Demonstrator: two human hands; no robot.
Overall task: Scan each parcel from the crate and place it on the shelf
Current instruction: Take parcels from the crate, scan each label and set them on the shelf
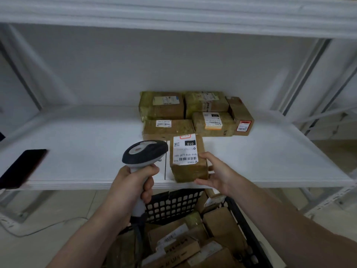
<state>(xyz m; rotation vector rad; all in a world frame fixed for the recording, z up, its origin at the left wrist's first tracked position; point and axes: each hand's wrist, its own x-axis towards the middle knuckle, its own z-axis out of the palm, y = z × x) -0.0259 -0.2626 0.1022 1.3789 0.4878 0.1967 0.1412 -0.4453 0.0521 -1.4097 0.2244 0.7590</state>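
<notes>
At the white metal shelf (77,151) edge, the right hand (218,175) clasps the brown cardboard parcel (187,157), which points lengthwise inward, while the left hand (133,182) grips the grey handheld scanner (144,153).

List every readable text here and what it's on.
"010": label on front parcel, upside down.
"010-010 L30-551": same label, roughly.
"AI LIAN": box in crate.
Other labels: too blurred.

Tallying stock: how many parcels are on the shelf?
6 parcels: five clustered at the back, one at the front edge, held by the right hand. More may hide behind.
</notes>
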